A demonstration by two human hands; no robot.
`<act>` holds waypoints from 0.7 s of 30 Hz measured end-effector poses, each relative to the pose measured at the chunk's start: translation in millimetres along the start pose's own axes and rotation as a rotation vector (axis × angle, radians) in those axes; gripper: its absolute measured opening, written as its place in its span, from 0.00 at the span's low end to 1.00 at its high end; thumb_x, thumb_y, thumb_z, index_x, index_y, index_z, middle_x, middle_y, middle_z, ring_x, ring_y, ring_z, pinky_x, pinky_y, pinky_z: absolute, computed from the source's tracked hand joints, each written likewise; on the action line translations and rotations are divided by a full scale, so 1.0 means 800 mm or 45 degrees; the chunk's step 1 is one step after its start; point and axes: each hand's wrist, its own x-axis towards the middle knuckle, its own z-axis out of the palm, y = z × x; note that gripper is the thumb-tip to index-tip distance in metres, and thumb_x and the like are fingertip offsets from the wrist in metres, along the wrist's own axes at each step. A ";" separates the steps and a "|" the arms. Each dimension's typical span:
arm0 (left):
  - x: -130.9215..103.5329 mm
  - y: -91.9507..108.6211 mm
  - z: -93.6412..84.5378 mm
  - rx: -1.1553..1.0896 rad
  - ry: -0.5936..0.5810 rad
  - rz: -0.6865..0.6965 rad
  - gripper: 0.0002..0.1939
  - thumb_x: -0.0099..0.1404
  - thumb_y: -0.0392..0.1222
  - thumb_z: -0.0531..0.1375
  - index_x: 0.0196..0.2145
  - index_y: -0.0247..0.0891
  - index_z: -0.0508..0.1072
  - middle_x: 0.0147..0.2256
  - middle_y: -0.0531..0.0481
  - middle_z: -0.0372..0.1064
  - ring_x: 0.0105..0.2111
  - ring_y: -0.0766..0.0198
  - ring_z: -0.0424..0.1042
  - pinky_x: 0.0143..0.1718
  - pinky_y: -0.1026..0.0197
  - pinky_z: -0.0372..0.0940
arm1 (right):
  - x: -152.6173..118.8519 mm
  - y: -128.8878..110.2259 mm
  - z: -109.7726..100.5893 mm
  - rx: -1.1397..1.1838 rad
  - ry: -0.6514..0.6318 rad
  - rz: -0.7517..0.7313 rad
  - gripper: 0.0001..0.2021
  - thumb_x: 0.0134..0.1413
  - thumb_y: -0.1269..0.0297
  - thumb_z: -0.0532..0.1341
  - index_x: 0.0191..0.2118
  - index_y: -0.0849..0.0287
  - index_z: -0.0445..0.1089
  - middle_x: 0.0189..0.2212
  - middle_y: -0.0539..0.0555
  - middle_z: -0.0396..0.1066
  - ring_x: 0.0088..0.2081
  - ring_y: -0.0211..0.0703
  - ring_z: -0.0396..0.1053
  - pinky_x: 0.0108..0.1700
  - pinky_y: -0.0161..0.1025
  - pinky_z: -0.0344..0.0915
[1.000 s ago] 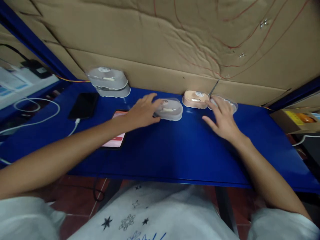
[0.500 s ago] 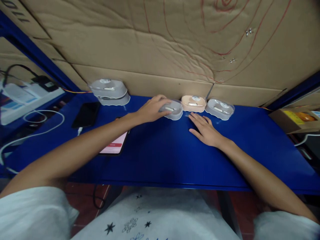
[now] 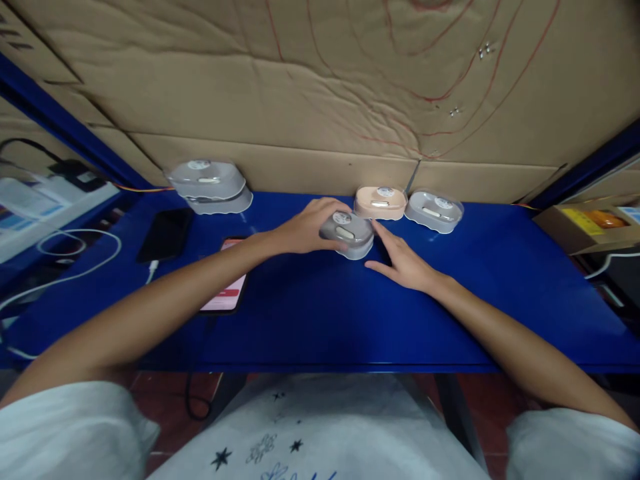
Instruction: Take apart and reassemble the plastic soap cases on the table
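Grey box [image 3: 357, 233], just in front of the peach box [image 3: 370, 197]: left hand [image 3: 311, 228] clasps its left end, right hand [image 3: 403, 261] spreads open by its right; light, level pressure should steady it

The nearest case [image 3: 357, 239] is grey; one rear case [image 3: 381, 201] is peach. The tabletop [image 3: 310, 320] is plain blue, the cardboard [image 3: 200, 100] brown with curved red lines.

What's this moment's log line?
left hand: holding grey case | right hand: open at its right end, contact unclear | peach case: just beyond
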 end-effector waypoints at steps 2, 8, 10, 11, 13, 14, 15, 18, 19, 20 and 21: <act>-0.005 0.014 0.006 0.020 -0.027 -0.058 0.42 0.58 0.68 0.71 0.64 0.49 0.68 0.68 0.40 0.59 0.68 0.39 0.58 0.70 0.35 0.53 | 0.000 -0.005 0.004 0.033 0.047 -0.009 0.52 0.65 0.39 0.63 0.80 0.51 0.30 0.77 0.67 0.47 0.76 0.66 0.50 0.73 0.69 0.56; -0.024 0.034 0.007 -0.030 -0.129 -0.042 0.45 0.54 0.64 0.75 0.66 0.53 0.68 0.72 0.40 0.54 0.72 0.35 0.52 0.71 0.31 0.50 | -0.002 -0.015 0.002 0.096 0.024 -0.067 0.48 0.63 0.41 0.66 0.78 0.50 0.43 0.75 0.65 0.53 0.76 0.65 0.52 0.73 0.68 0.58; -0.026 0.031 0.004 -0.059 -0.170 -0.033 0.45 0.55 0.62 0.75 0.66 0.52 0.67 0.73 0.39 0.52 0.73 0.34 0.50 0.71 0.31 0.48 | -0.003 -0.017 0.000 0.097 -0.003 -0.095 0.47 0.63 0.44 0.67 0.78 0.51 0.44 0.75 0.66 0.52 0.75 0.65 0.53 0.73 0.67 0.58; -0.027 0.029 0.003 -0.090 -0.191 -0.017 0.45 0.56 0.62 0.75 0.67 0.51 0.67 0.72 0.39 0.54 0.73 0.35 0.51 0.71 0.32 0.49 | -0.003 -0.018 0.000 0.083 -0.013 -0.100 0.47 0.64 0.45 0.66 0.78 0.52 0.43 0.76 0.66 0.51 0.76 0.65 0.52 0.73 0.67 0.58; -0.026 0.025 0.003 -0.167 -0.208 0.034 0.45 0.56 0.61 0.75 0.66 0.49 0.67 0.70 0.39 0.59 0.70 0.38 0.58 0.70 0.36 0.53 | -0.004 -0.020 -0.001 0.042 -0.031 -0.106 0.47 0.64 0.47 0.66 0.79 0.54 0.41 0.77 0.67 0.47 0.76 0.64 0.51 0.73 0.66 0.58; -0.026 0.025 0.005 -0.192 -0.194 0.053 0.44 0.55 0.61 0.75 0.66 0.49 0.68 0.67 0.39 0.62 0.68 0.39 0.61 0.69 0.38 0.56 | -0.005 -0.021 -0.002 0.021 -0.033 -0.115 0.47 0.65 0.48 0.66 0.79 0.54 0.41 0.78 0.67 0.45 0.77 0.64 0.50 0.74 0.65 0.58; -0.028 0.026 0.007 -0.194 -0.165 0.061 0.45 0.55 0.62 0.75 0.65 0.49 0.68 0.65 0.39 0.64 0.66 0.40 0.63 0.68 0.39 0.58 | -0.006 -0.022 -0.003 0.003 -0.037 -0.131 0.47 0.65 0.49 0.66 0.79 0.54 0.41 0.78 0.66 0.45 0.77 0.63 0.49 0.74 0.65 0.58; -0.040 0.038 0.016 -0.051 -0.082 0.027 0.44 0.56 0.61 0.74 0.66 0.48 0.68 0.63 0.37 0.65 0.63 0.38 0.66 0.65 0.38 0.61 | -0.008 -0.027 -0.006 -0.035 -0.072 -0.207 0.42 0.67 0.52 0.64 0.79 0.50 0.43 0.78 0.62 0.44 0.77 0.62 0.48 0.74 0.65 0.57; -0.047 0.044 0.019 0.023 -0.075 0.017 0.44 0.59 0.60 0.73 0.67 0.46 0.67 0.63 0.36 0.65 0.62 0.37 0.66 0.65 0.37 0.61 | -0.009 -0.029 -0.007 -0.044 -0.087 -0.229 0.41 0.68 0.52 0.63 0.79 0.48 0.45 0.79 0.60 0.44 0.77 0.62 0.48 0.74 0.65 0.58; -0.055 0.050 0.021 0.094 -0.080 0.009 0.43 0.61 0.59 0.72 0.68 0.45 0.66 0.64 0.35 0.64 0.62 0.36 0.66 0.65 0.37 0.61 | -0.010 -0.031 -0.008 -0.051 -0.101 -0.249 0.40 0.69 0.52 0.63 0.79 0.47 0.46 0.79 0.59 0.44 0.77 0.62 0.49 0.74 0.64 0.58; -0.063 0.057 0.022 0.153 -0.089 0.002 0.42 0.63 0.59 0.71 0.69 0.44 0.65 0.65 0.33 0.62 0.63 0.35 0.66 0.65 0.36 0.60 | -0.011 -0.033 -0.008 -0.055 -0.106 -0.273 0.39 0.70 0.52 0.63 0.79 0.46 0.46 0.79 0.58 0.44 0.77 0.62 0.49 0.74 0.64 0.59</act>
